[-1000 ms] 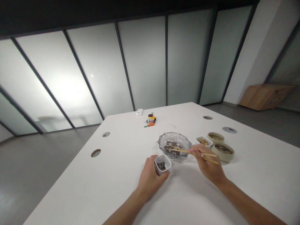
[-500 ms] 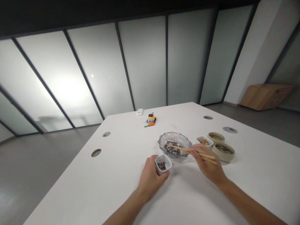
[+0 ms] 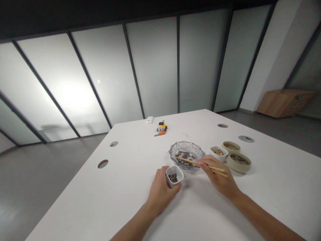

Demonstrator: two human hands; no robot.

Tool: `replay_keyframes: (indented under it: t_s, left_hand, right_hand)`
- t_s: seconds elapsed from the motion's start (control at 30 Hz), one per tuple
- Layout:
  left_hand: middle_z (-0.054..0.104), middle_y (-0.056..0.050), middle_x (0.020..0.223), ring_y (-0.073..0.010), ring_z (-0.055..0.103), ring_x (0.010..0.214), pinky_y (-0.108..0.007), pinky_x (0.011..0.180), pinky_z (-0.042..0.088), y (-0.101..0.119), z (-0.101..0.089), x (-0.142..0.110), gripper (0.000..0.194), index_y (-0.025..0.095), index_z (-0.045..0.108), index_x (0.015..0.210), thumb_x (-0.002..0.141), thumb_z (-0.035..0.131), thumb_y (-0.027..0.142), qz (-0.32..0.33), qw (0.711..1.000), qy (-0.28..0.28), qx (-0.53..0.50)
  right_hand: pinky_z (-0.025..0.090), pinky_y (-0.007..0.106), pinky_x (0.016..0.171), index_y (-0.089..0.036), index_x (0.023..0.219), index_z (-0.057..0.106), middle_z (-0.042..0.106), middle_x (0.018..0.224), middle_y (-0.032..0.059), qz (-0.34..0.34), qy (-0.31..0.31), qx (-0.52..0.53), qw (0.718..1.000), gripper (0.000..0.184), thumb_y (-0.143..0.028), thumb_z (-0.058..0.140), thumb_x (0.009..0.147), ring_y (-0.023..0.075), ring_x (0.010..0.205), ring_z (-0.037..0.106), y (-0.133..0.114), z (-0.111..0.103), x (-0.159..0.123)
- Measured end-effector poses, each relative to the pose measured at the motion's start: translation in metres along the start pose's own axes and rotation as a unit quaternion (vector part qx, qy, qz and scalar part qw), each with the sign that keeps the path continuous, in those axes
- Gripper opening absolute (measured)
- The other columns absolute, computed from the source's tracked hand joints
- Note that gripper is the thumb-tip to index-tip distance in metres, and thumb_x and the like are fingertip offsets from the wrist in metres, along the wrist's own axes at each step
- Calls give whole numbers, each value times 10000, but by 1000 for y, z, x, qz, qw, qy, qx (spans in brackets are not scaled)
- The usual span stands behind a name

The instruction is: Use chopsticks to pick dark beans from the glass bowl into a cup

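Observation:
My left hand [image 3: 163, 190] is wrapped round a small white square bowl [image 3: 180, 172], tilted a little toward me, with several dark brown beans [image 3: 173, 177] in it. In my right hand [image 3: 218, 172] is a pair of wooden chopsticks [image 3: 193, 162], their tips inside a scalloped clear glass bowl [image 3: 199, 150]. More dark brown beans [image 3: 185, 154] lie scattered over that bowl's bottom. Whether the tips pinch a bean is too small to tell. The glass bowl stands just beyond the white bowl, on the white table [image 3: 120, 187].
Right of the glass bowl stand a white bowl of pale brown pieces [image 3: 218, 151], a beige bowl with striped seeds [image 3: 238, 159] and another beige bowl [image 3: 230, 146]. Farther back are a yellow toy vehicle [image 3: 162, 126], an orange carrot-shaped item [image 3: 160, 134] and a white box-like device [image 3: 149, 119].
My right hand has moved slightly left and toward me, and the chopstick tips have shifted to the left side of the glass bowl. My left hand and the white bowl have stayed put.

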State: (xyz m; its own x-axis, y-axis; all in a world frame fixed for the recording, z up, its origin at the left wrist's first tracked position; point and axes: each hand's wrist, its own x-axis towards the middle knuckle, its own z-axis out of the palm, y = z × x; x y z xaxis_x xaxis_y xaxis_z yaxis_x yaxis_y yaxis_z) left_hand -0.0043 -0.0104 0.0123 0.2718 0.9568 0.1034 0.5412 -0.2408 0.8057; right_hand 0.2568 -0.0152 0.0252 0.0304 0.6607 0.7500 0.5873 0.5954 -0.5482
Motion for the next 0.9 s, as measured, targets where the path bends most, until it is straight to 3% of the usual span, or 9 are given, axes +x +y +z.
replay_keyframes:
  t_s: [0.6, 0.9]
  left_hand:
    - [688, -52, 1157, -255, 618, 1092, -357, 1002, 487, 4, -1, 0, 406, 229, 649, 1222, 838, 779, 226, 5, 1000, 0, -4]
    - [690, -54, 1157, -260, 619, 1103, -354, 974, 493, 1, -1, 0, 421, 233, 639, 1236, 840, 783, 238, 7, 1000, 1, -3]
  right_hand:
    - [641, 336, 737, -257, 917, 824, 807, 909, 74, 13, -12, 18, 1000, 358, -498, 619, 1084, 227, 819, 778, 0, 2, -1]
    - [636, 339, 745, -265, 909, 800, 800, 893, 69, -4, 30, -6, 1000, 319, -455, 617, 1089, 230, 831, 773, 0, 0, -1]
